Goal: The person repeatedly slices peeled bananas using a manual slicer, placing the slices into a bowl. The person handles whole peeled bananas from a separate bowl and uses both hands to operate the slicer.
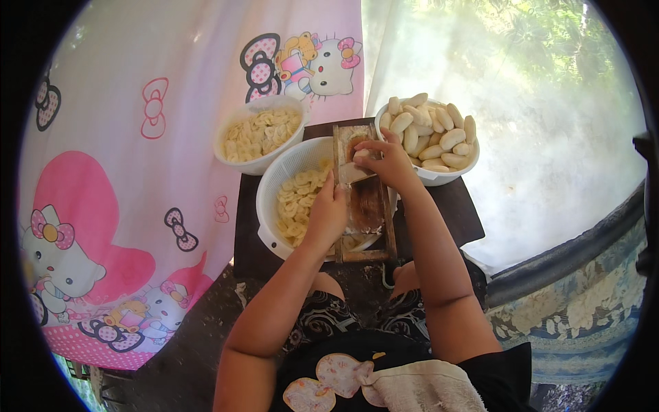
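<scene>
A wooden slicer (371, 256) with a brown, worn middle lies lengthwise across a white colander (266, 199). My left hand (328, 214) is closed around the slicer's left side rail. At the slicer's far part, my right hand (388, 162) pinches a pale peeled banana (362, 156) against the board, and the fingers cover much of it. Beneath the slicer, thin round banana slices (295, 203) fill part of the colander. Beyond my right hand, a white bowl (439, 177) is heaped with whole peeled bananas (427, 134).
Another white basket (221, 147) of banana slices stands at the far left. The containers rest on a dark table (453, 214). A pink printed curtain (137, 137) hangs on the left, and a pale, see-through sheet (542, 158) covers the right. A towel (422, 388) lies on my front.
</scene>
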### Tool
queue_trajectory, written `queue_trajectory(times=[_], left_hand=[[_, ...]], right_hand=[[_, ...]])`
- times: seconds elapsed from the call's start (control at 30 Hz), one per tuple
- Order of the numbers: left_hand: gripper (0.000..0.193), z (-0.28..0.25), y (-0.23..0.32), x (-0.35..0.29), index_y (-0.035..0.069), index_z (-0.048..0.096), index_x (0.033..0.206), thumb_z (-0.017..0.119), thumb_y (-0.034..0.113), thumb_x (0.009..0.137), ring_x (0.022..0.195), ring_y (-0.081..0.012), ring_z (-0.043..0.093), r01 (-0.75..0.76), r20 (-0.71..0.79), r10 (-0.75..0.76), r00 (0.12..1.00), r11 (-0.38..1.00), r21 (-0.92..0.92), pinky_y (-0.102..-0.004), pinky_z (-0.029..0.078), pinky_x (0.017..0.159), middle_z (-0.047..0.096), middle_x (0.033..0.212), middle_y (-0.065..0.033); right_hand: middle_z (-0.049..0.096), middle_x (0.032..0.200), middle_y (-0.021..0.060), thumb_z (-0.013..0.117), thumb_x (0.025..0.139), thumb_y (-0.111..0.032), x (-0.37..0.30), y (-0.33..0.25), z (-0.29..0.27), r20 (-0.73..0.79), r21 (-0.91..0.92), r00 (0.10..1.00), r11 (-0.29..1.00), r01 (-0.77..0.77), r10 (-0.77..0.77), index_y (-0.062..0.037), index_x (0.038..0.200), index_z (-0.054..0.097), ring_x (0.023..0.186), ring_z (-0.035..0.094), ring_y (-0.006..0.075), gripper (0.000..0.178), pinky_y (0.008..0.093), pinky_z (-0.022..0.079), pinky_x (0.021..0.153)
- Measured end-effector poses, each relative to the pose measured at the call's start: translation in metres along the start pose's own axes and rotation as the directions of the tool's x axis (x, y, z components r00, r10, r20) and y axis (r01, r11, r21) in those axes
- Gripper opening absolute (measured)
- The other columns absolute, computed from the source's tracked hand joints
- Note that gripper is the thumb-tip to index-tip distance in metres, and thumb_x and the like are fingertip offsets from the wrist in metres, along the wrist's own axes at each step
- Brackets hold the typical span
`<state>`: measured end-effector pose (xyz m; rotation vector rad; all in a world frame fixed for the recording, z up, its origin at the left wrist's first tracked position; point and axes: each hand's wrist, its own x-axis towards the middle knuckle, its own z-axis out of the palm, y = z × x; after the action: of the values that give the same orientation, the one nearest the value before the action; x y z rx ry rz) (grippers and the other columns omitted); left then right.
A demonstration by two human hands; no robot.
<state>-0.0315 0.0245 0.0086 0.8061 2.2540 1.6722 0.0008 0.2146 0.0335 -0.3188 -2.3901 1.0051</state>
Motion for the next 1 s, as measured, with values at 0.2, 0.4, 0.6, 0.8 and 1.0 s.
queue_trajectory(times=[0.2, 0.4, 0.6, 0.8, 1.0], left_hand=[[0.055, 0.002, -0.003, 0.003, -0.001, 0.034, 0.149, 0.041, 0.027, 0.103, 0.124, -0.0399, 0.055, -0.005, -0.006, 0.005, 1.000, 1.000, -0.018, -0.0401, 0.041, 0.104, 0.055, 0.132, -0.0309], [0.055, 0.000, 0.003, -0.001, -0.001, 0.034, 0.149, 0.041, 0.026, 0.102, 0.123, -0.0415, 0.055, 0.051, 0.005, -0.051, 0.999, 0.998, -0.023, -0.0409, 0.041, 0.103, 0.055, 0.131, -0.0317], [0.054, 0.000, 0.006, -0.002, -0.001, 0.036, 0.148, 0.041, 0.026, 0.102, 0.122, -0.0418, 0.055, 0.033, -0.015, -0.033, 0.999, 0.999, -0.028, -0.0416, 0.041, 0.103, 0.055, 0.131, -0.0320], [0.054, 0.005, -0.001, -0.001, -0.001, 0.037, 0.148, 0.041, 0.026, 0.102, 0.124, -0.0417, 0.053, -0.006, -0.078, 0.006, 0.997, 1.000, -0.005, -0.0417, 0.041, 0.105, 0.054, 0.133, -0.0319], [0.055, 0.000, 0.005, -0.002, -0.001, 0.036, 0.149, 0.042, 0.026, 0.102, 0.126, -0.0409, 0.053, 0.084, 0.011, -0.084, 0.996, 0.996, -0.015, -0.0414, 0.040, 0.105, 0.054, 0.134, -0.0311]], right_hand=[[0.035, 0.151, 0.0296, 0.083, 0.074, -0.027, -0.057, -0.019, -0.008, 0.048, -0.002, 0.991, 0.992, 0.129, -0.129, -0.0225, 0.107, 0.077, 0.142, 0.027, 0.0484, 0.034, 0.0505, 0.026, 0.116], [0.031, 0.154, 0.0275, 0.082, 0.075, -0.026, -0.048, -0.019, -0.010, 0.066, -0.034, 0.995, 0.997, 0.073, -0.071, -0.0193, 0.107, 0.076, 0.144, 0.028, 0.0435, 0.033, 0.0468, 0.027, 0.116], [0.036, 0.149, 0.0288, 0.082, 0.077, -0.028, -0.003, -0.001, -0.001, -0.008, 0.056, 1.000, 0.998, -0.026, 0.027, -0.0183, 0.107, 0.076, 0.142, 0.031, 0.0441, 0.033, 0.0478, 0.029, 0.115], [0.039, 0.147, 0.0293, 0.082, 0.076, -0.028, -0.069, -0.017, -0.009, 0.045, 0.020, 0.994, 0.995, 0.100, -0.101, -0.0184, 0.107, 0.077, 0.142, 0.030, 0.0441, 0.033, 0.0490, 0.029, 0.115], [0.040, 0.146, 0.0297, 0.082, 0.076, -0.030, -0.015, -0.012, -0.006, -0.024, 0.016, 1.000, 1.000, 0.006, -0.006, -0.0187, 0.108, 0.076, 0.141, 0.034, 0.0436, 0.034, 0.0465, 0.033, 0.113]])
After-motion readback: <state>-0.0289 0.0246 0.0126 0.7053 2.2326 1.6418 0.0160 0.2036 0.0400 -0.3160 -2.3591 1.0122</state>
